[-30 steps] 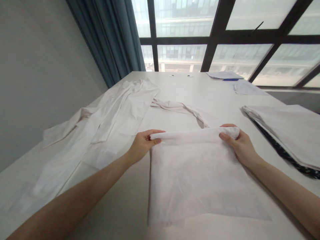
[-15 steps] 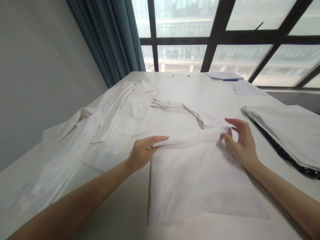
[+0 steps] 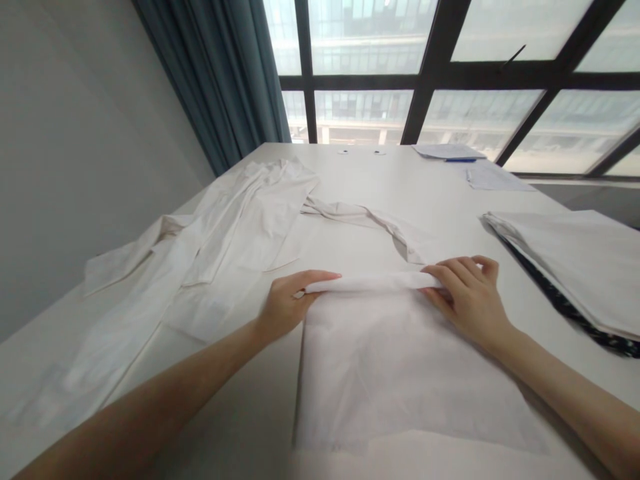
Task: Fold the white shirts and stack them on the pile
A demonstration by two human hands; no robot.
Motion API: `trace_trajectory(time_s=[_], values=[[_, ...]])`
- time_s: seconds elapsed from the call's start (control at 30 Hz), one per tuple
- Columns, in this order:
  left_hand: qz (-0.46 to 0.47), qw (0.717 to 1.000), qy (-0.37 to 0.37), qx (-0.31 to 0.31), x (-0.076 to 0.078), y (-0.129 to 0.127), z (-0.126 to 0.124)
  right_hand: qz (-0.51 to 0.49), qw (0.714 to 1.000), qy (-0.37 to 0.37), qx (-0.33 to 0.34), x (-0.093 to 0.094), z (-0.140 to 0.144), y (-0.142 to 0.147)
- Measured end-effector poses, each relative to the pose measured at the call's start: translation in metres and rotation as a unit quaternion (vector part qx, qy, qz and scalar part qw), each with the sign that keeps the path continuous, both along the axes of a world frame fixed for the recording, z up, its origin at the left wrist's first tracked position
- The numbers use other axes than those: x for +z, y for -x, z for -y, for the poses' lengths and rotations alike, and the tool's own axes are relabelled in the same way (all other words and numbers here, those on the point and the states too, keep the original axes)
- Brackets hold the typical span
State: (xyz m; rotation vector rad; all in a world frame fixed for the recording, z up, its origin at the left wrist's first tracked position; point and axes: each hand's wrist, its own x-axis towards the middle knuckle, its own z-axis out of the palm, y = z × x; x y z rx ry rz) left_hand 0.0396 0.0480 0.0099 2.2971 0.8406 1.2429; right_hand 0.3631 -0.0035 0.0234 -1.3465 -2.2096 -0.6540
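Observation:
A white cloth garment point(image 3: 400, 373) lies in front of me, its far edge turned over into a narrow fold. My left hand point(image 3: 287, 301) pinches the fold's left end between thumb and fingers. At the right end, my right hand point(image 3: 465, 290) grips the same fold, fingers on top and thumb below. Past the fold, a twisted strip of white cloth point(image 3: 360, 215) runs back across the table; whether it joins the garment I cannot tell. To the left lies a spread white shirt point(image 3: 265, 213) with wrinkled sleeves.
At the right, a folded white cloth point(image 3: 590, 267) lies over a black patterned fabric point(image 3: 565, 303). Papers point(image 3: 495, 177) and a blue pen point(image 3: 460, 160) are near the white table's point(image 3: 360, 177) far right edge. A blue curtain point(image 3: 225, 80) hangs beside the window.
My right hand has closed on the fold's right end, moving slightly left and down. The folded edge now lies flatter and straighter. My left hand has barely moved.

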Motion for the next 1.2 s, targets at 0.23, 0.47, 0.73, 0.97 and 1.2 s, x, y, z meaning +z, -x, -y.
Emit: trace_trajectory(time_s=[0.23,0.47,0.73,0.97,1.2], values=[[-0.189,0.970,-0.140,0.061,0.018,-0.009,-0.002,0.020,0.997,-0.056,0.047,-0.002,0.010,0.002],[-0.233,0.946,-0.221,0.032,0.014,-0.023,0.023,0.026,0.989,-0.090,0.113,0.003,0.018,0.012],[-0.211,0.933,-0.291,0.018,0.012,-0.021,0.028,0.073,0.990,-0.017,0.124,0.020,0.026,0.042],[-0.190,0.931,-0.311,-0.005,0.017,-0.025,0.032,0.087,0.986,-0.042,0.133,0.020,0.028,0.044],[-0.165,0.949,-0.269,0.021,0.011,-0.024,0.026,0.086,0.985,-0.064,0.134,0.023,0.021,0.035]])
